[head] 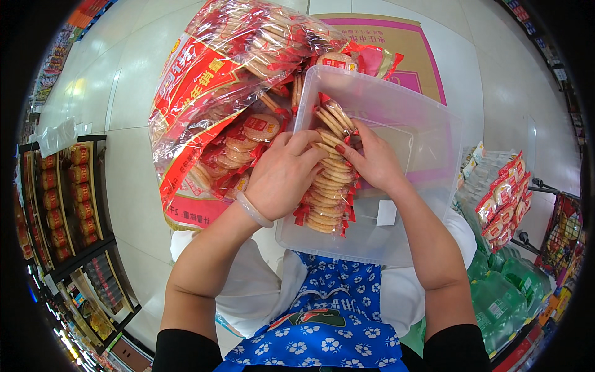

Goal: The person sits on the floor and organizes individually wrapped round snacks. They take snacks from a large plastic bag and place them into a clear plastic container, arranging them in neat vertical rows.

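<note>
A translucent plastic bin lies tilted before me, with a column of individually wrapped round crackers along its left side. My left hand reaches over the bin's left edge, its bent fingertips at the upper part of the column; whether they grip a packet is hidden. My right hand is inside the bin, thumb and fingers on a wrapped cracker packet at the column's upper end. Left of the bin lies a large clear and red plastic bag, open and full of the same wrapped crackers.
A cardboard carton with a magenta border lies beneath the bin's far end. Shelves of packaged goods stand at the left. At the right are hanging cracker packs and green shrink-wrapped bottles. A blue floral apron covers my lap.
</note>
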Demonstrator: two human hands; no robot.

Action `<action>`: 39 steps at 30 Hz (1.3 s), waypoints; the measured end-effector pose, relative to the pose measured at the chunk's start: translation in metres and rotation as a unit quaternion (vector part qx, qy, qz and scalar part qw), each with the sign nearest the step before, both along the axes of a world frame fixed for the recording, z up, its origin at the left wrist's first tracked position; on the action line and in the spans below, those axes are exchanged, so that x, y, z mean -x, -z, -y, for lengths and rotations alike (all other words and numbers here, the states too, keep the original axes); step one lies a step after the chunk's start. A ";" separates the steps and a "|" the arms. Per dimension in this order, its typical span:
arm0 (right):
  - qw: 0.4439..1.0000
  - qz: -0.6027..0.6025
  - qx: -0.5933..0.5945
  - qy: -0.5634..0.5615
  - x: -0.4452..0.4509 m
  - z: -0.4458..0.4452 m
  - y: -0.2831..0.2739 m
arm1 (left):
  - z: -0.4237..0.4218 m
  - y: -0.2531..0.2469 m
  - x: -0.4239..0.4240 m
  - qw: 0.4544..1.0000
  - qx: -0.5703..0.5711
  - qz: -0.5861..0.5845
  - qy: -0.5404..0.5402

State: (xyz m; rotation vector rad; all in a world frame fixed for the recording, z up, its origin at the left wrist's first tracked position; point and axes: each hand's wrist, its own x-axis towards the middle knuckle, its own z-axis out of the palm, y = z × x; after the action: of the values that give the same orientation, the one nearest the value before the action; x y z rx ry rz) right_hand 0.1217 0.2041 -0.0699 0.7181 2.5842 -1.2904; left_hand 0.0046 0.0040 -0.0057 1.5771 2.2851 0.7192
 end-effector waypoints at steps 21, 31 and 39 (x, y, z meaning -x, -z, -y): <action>1.000 -0.013 -0.025 -0.006 0.000 0.002 -0.005 | 0.000 -0.001 -0.001 1.000 0.002 -0.003 -0.002; 0.996 -0.016 -0.087 -0.027 -0.001 0.008 -0.009 | 0.006 -0.001 -0.006 1.000 0.023 -0.004 0.013; 0.997 -0.017 -0.066 -0.030 -0.002 0.007 -0.011 | 0.004 0.000 -0.003 0.999 0.026 0.012 0.013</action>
State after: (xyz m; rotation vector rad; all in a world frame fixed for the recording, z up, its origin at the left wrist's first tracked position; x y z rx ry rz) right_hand 0.1234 0.1972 -0.0584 0.6404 2.7169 -1.1328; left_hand 0.0076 0.0004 -0.0061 1.5626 2.2437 0.6629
